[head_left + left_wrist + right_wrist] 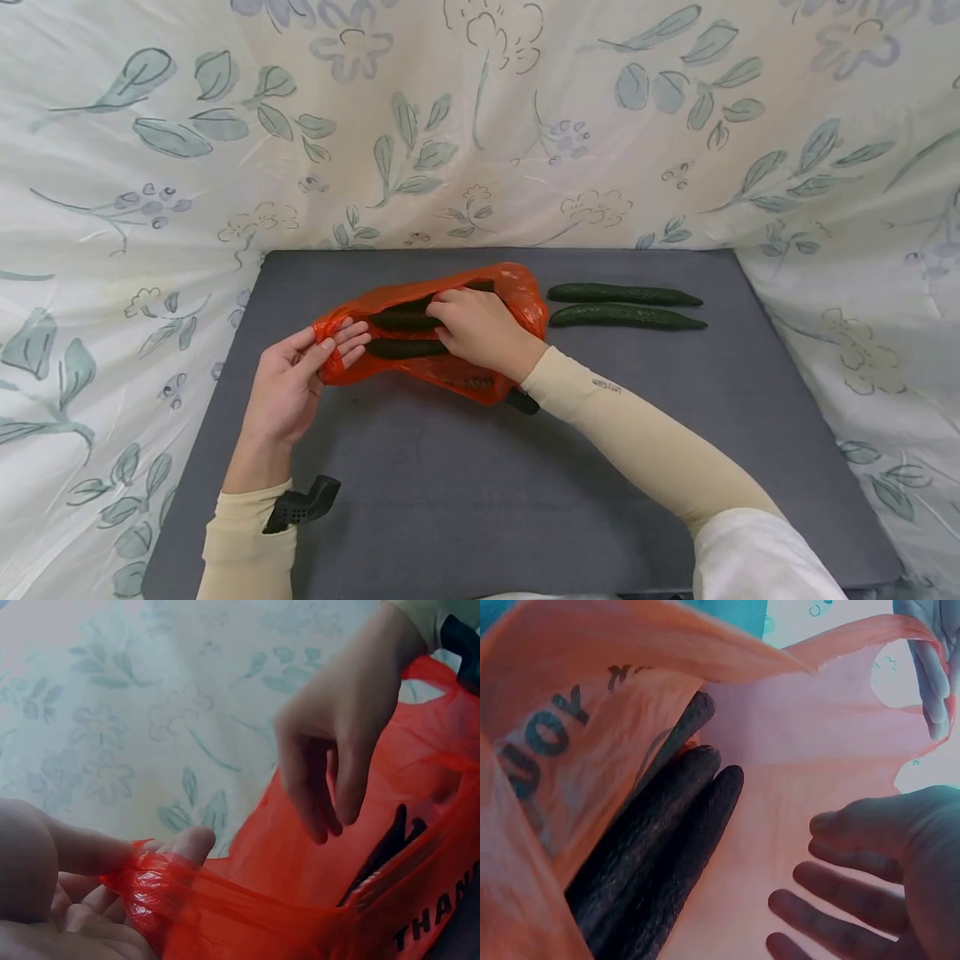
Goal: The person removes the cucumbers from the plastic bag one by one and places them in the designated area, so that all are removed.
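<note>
An orange-red plastic bag [525,293] lies on its side, its mouth spread toward the left. My left hand [288,375] holds the gathered handle end, the thumb pressing the plastic against the fingers. Several dark green cucumbers [656,825] lie side by side inside the bag. Over the bag's mouth is my right hand [483,329], fingers loosely bent and nothing in them; the right wrist view shows these fingers [847,889] apart from the cucumbers. Black printed letters show on the bag's side.
Two more cucumbers, an upper one [622,293] and a lower one [626,316], lie parallel on the grey table [465,500], right of the bag. Floral white cloth [480,192] hangs behind and beside the table. A black wrist camera [303,504] is on the left sleeve.
</note>
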Tool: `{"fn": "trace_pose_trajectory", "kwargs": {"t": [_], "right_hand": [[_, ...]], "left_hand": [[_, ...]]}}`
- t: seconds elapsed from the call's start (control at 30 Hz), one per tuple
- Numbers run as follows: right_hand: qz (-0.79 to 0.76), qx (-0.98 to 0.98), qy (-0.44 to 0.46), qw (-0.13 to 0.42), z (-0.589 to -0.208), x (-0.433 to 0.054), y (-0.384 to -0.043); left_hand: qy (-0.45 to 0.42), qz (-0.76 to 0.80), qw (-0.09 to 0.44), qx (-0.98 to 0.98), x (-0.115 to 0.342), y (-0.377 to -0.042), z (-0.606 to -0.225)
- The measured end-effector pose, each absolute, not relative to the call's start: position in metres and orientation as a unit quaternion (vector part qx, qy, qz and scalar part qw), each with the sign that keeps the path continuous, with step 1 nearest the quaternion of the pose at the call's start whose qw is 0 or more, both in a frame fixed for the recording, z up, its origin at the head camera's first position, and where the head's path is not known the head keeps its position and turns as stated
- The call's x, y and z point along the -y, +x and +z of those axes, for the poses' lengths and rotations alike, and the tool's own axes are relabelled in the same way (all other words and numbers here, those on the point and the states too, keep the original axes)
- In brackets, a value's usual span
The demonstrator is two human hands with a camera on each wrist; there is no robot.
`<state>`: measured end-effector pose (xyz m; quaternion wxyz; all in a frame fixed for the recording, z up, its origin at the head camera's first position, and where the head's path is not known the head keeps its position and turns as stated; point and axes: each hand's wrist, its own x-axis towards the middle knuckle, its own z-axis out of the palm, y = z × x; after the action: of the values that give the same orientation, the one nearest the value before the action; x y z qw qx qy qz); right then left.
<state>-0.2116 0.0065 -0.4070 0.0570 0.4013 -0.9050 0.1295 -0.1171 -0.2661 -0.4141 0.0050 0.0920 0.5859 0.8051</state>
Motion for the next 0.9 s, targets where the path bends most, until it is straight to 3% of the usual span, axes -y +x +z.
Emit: {"fn": "trace_pose_trajectory", "kwargs": {"t": [0.33,0.9], "right_hand": [[0.143,0.917,0.369,0.054,-0.418,0.006,-0.225],[0.106,0.938,0.327,-0.042,-0.462,0.010,-0.242]], "left_hand": [[0.091,0.806,0.011,-0.585,0.268,-0.117,-0.415],[0.087,0.811,0.017,-0.579,0.267,-0.118,-0.418]]}}
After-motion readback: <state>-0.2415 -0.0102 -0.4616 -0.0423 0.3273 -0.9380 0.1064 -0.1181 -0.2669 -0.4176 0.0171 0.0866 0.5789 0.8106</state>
